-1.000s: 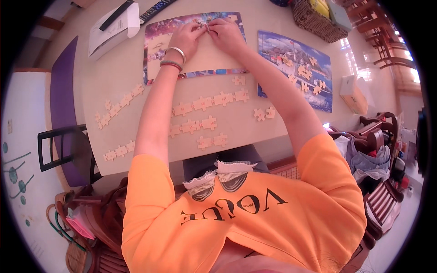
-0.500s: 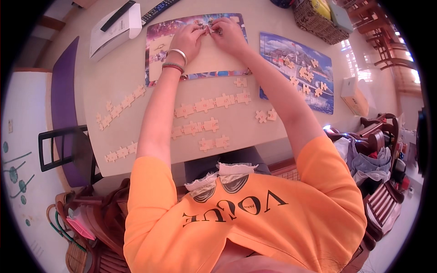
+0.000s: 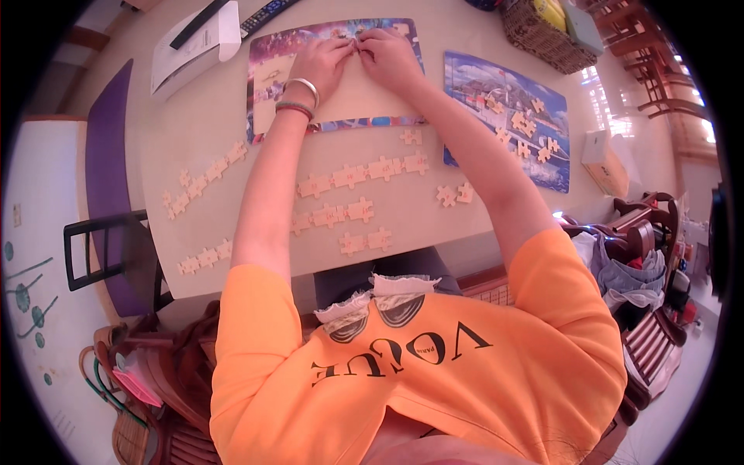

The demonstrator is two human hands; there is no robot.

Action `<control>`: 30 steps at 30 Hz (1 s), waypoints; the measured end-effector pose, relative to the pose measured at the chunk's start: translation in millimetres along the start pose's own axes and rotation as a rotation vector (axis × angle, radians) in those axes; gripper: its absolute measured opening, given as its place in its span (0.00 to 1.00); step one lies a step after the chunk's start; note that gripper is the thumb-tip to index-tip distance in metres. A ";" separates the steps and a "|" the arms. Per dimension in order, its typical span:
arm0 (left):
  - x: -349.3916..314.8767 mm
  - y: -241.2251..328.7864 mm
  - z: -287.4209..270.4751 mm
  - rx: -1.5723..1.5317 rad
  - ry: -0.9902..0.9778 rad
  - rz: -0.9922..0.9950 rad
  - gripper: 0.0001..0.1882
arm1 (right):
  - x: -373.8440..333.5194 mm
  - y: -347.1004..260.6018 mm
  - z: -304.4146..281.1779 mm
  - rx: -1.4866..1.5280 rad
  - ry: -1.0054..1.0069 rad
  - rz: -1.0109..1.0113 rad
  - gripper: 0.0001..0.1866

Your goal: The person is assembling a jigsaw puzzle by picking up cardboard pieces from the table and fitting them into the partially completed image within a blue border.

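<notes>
Both hands meet over the far part of a jigsaw board (image 3: 380, 122), whose colourful picture frames a bare pale middle. My left hand (image 3: 322, 66), with bangles at its wrist, has its fingers pinched together. Fingertip to fingertip with it, my right hand (image 3: 387, 60) is closed too. A small puzzle piece (image 3: 356, 48) is between them, mostly covered by the fingers. Nearer me, face-down pieces lie in rows: a long row (image 3: 364, 172), a shorter row (image 3: 333, 215), a joined pair (image 3: 366, 241) and a slanting row (image 3: 205, 182) at left.
Right of the board lies a second, blue harbour puzzle (image 3: 480, 77) with several loose pieces (image 3: 523, 122) on it. A white box (image 3: 194, 54) and a remote control (image 3: 267, 17) are at the far left. A wicker basket (image 3: 546, 39) and a small box (image 3: 604, 163) stand at right.
My hands have drawn slightly closer together at the same spot, and the small piece between them is more covered. The rows of pieces lie as before.
</notes>
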State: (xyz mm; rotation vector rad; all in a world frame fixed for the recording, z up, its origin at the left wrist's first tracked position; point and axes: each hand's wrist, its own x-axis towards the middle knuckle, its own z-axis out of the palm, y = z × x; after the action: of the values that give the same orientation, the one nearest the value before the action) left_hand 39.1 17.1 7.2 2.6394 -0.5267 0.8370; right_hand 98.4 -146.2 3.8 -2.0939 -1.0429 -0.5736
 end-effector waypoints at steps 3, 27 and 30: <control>2.5 -4.1 0.5 0.014 0.012 0.031 0.10 | -0.5 -5.4 -0.6 -0.132 -0.071 -0.007 0.07; -2.9 -4.6 3.2 -0.138 0.019 -0.174 0.10 | -1.0 -9.2 -4.2 -0.189 -0.078 -0.072 0.09; -0.8 -1.8 2.2 -0.175 0.000 -0.251 0.09 | -1.3 -10.0 -6.0 -0.186 -0.165 -0.030 0.12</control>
State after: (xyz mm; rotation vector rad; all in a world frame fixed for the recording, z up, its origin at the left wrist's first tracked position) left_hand 40.3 18.0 4.7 2.4787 -0.2473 0.6808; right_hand 89.2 -147.3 10.9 -2.3237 -1.1525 -0.5370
